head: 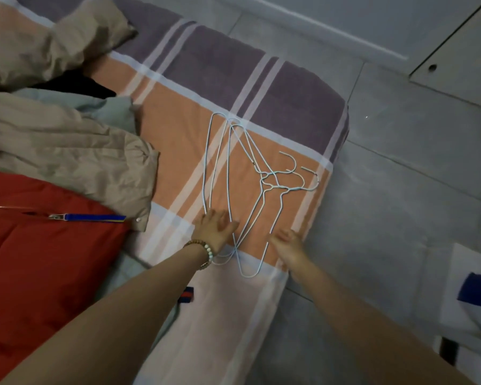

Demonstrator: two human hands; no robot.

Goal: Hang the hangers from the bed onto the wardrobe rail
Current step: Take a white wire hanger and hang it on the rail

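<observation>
Hangers lie overlapped on the bed; the open left hand rests flat on their near ends, the right hand loosely curled beside, gripping nothing.

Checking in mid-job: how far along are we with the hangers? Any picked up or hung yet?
Nothing looks hung yet. The wire hangers all lie in an overlapping pile on the bed, hooks toward its edge. In hand: the left hand rests on the pile's near end and the right hand reaches beside it, neither clearly gripping. Left: gather, lift, and hang them; the rail isn't in view.
</observation>
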